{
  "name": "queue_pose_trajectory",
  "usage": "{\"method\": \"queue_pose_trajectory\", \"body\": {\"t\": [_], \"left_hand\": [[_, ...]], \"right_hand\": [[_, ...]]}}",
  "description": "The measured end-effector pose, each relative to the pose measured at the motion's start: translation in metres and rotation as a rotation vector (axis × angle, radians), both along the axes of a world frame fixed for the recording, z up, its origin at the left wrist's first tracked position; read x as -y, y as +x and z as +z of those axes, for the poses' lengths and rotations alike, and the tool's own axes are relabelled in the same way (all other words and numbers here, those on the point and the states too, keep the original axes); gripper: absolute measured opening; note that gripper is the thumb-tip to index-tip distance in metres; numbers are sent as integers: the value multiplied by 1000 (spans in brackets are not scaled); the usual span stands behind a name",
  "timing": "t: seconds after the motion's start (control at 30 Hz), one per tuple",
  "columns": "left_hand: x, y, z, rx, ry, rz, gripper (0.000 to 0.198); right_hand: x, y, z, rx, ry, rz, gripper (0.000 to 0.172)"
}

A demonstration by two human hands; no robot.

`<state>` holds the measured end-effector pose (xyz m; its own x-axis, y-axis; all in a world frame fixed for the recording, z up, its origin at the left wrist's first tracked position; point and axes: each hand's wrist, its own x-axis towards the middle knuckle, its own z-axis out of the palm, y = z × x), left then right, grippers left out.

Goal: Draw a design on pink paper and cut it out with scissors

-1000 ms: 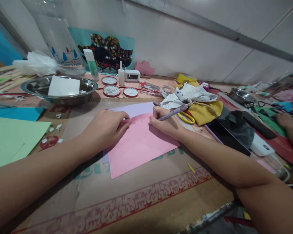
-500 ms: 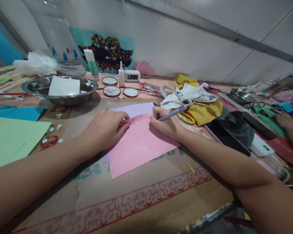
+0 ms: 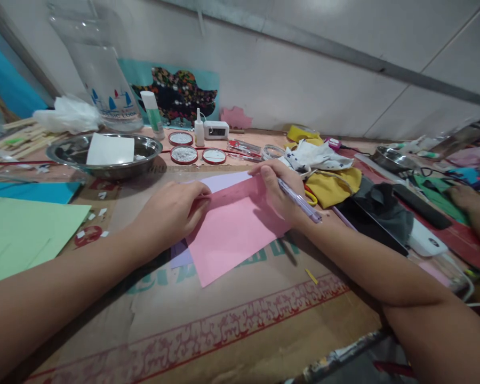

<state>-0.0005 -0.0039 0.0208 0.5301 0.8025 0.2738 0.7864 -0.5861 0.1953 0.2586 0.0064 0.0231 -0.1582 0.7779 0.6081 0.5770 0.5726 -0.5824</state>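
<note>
A pink paper sheet [image 3: 234, 232] lies on a lilac sheet [image 3: 224, 181] over brown cardboard [image 3: 240, 320]. My left hand [image 3: 172, 210] rests with curled fingers on the pink sheet's left edge and pinches it. My right hand [image 3: 278, 189] lies over the sheet's far right corner. It grips a purple pen [image 3: 300, 200], which points back along my wrist and is off the paper.
A steel bowl [image 3: 140, 157] with white paper stands at the back left, near three red-rimmed lids [image 3: 184, 154] and glue bottles [image 3: 199, 129]. Green paper [image 3: 24, 234] and blue paper [image 3: 28, 191] lie left. Yellow-handled scissors [image 3: 310, 196], cloths and a black case sit right. Another person's hand [image 3: 470, 200] shows far right.
My right hand stopped writing, turned the pen backward and moved to the pink sheet's far corner. The pink sheet has rotated a little on the lilac one. My view shifted slightly.
</note>
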Motion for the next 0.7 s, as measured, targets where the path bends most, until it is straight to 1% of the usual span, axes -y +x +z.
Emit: {"method": "queue_pose_trajectory", "body": {"t": [0.1, 0.2, 0.27, 0.3, 0.37, 0.43, 0.47, 0.5, 0.57, 0.6, 0.7], "left_hand": [[0, -1, 0, 55, -16, 1, 33], [-3, -2, -1, 66, -89, -27, 31], [-6, -3, -3, 46, -135, -43, 31], [-8, -3, -4, 37, -149, -46, 33], [-10, -2, -6, 35, -160, -59, 34], [-10, -2, -8, 50, -162, -95, 31], [-10, -1, -9, 55, -159, -116, 31], [-11, -1, -10, 59, -151, -137, 30], [-11, -1, -11, 51, -128, -157, 31], [-11, -1, -12, 40, -118, -160, 31], [-13, -1, -14, 2, -88, -160, 32]], "right_hand": [[1, 0, 11, 115, 45, -24, 29], [-1, 2, 18, 191, 84, -74, 30], [0, 4, 22, 184, 72, -102, 31], [1, 4, 23, 142, 53, -89, 32], [6, 1, 26, -7, -33, 7, 39], [14, -6, 27, -138, -187, 153, 48], [18, -11, 26, -164, -275, 209, 48], [21, -16, 23, -165, -359, 244, 42], [26, -25, 16, -151, -480, 257, 18], [26, -29, 11, -148, -519, 259, 9], [25, -36, -4, -159, -601, 322, 18]]}}
